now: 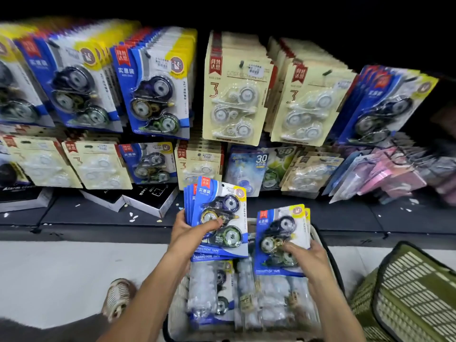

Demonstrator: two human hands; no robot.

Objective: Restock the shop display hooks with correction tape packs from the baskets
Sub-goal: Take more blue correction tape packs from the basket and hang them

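Blue card packs in both hands right now. Left hand [191,233] is wrapped round a fanned stack of packs [217,218], thumb pressed across the front blister and fingers behind. Right hand [307,259] pinches a smaller bunch [281,240] by its lower right corner, thumb on the front. Both bunches hang just over the white basket [323,245] full of more packs, with the green basket [407,292] off to the right.

Risk as I see it: that left fan is already splayed, so one loose squeeze and the slick blisters could slide apart and drop. Hang holes won't line up either, which makes threading several onto a hook at once fiddly. The matching blue rows [153,82] up top look crammed too, so forcing more on could tear a card or push packs off
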